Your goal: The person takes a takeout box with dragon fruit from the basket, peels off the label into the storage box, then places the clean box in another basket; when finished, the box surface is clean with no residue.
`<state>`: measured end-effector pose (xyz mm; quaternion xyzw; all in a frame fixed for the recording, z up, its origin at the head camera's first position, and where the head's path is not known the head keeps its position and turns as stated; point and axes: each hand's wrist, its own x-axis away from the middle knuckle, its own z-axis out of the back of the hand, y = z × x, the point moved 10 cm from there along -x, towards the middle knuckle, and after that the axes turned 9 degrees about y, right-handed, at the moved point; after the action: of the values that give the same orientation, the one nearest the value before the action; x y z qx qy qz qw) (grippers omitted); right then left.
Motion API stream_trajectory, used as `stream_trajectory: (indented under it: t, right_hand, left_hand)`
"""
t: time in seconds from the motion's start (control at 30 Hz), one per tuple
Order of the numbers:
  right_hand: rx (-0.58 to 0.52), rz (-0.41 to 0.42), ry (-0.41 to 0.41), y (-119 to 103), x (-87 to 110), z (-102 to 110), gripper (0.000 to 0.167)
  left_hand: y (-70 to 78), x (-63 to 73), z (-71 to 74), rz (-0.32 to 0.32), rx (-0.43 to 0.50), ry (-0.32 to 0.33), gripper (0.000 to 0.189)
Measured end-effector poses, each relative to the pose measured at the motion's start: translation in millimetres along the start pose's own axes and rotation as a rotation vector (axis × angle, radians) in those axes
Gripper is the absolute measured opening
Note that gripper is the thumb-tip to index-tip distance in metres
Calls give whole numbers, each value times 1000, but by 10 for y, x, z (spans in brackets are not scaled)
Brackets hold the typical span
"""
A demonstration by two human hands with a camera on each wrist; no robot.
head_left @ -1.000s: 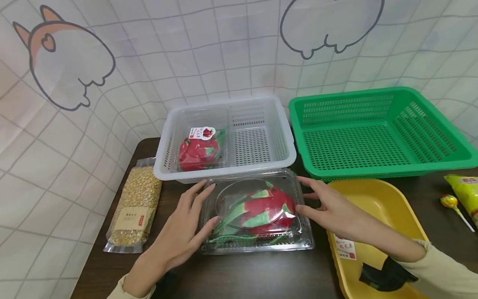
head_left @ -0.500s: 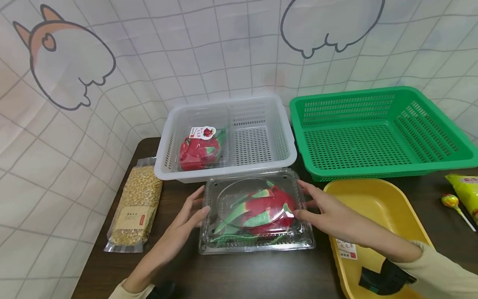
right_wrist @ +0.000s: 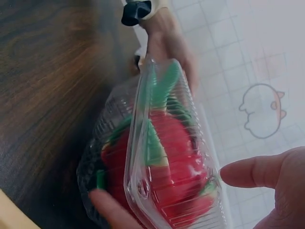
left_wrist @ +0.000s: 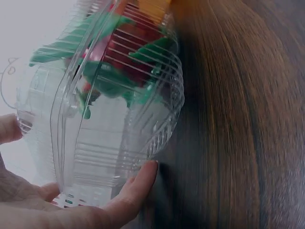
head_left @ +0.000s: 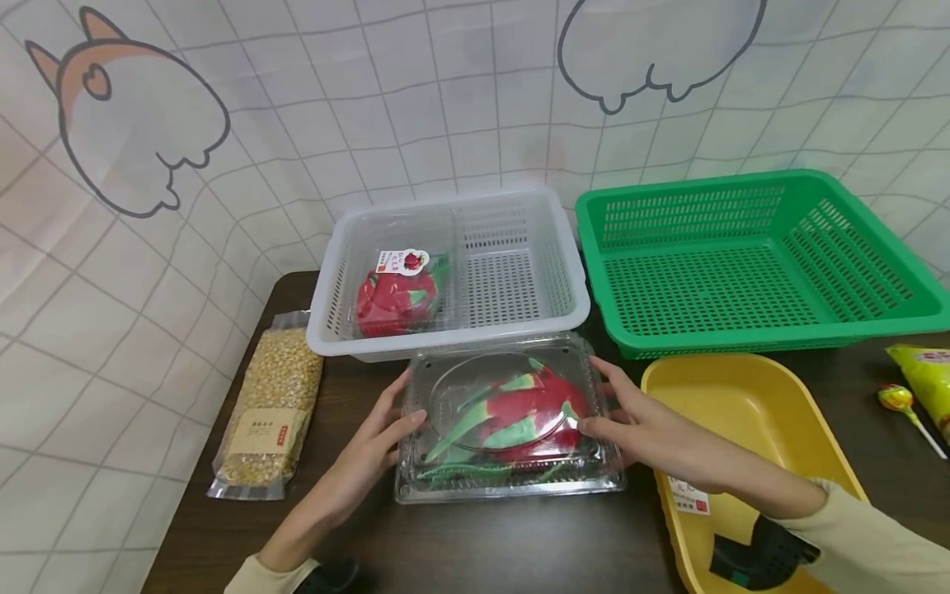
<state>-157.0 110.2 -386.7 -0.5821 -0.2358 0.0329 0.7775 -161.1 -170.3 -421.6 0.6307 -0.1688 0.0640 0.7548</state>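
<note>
A clear plastic clamshell box (head_left: 512, 497) with a red and green dragon fruit (head_left: 534, 412) inside lies on the dark table, its lid down. My left hand (head_left: 364, 454) grips its left side, thumb over the lid edge, fingers low along the wall. In the left wrist view, a fingertip (left_wrist: 145, 176) reaches the box's base. My right hand (head_left: 646, 429) holds the right side, thumb on the lid; its other fingers are partly hidden behind the box. The right wrist view shows the thumb (right_wrist: 248, 172) beside the lid and a finger (right_wrist: 112, 207) by the base.
Behind the box stands a white basket (head_left: 453, 341) with another boxed dragon fruit (head_left: 393, 305). Right of it sits a green basket (head_left: 742, 341). A yellow tray (head_left: 779, 388) lies under my right forearm. At left is a bag of yellow kernels (head_left: 275, 388); far right, a lollipop (head_left: 895, 399).
My left hand has shifted from spread fingers over the box's left edge to lower along its side, thumb on the lid. The right fingers have slid down the right side. The box stays put.
</note>
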Motion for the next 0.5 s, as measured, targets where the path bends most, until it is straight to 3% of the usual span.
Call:
stream_trajectory:
  t: [0.2, 0.5]
  right_hand:
    - [2, -4, 5, 13, 42, -30, 95]
    - [-5, -27, 5, 54, 234, -58, 100]
  left_hand:
    - [31, 29, -63, 27, 119, -56, 76]
    - [117, 153, -98, -72, -11, 17, 75]
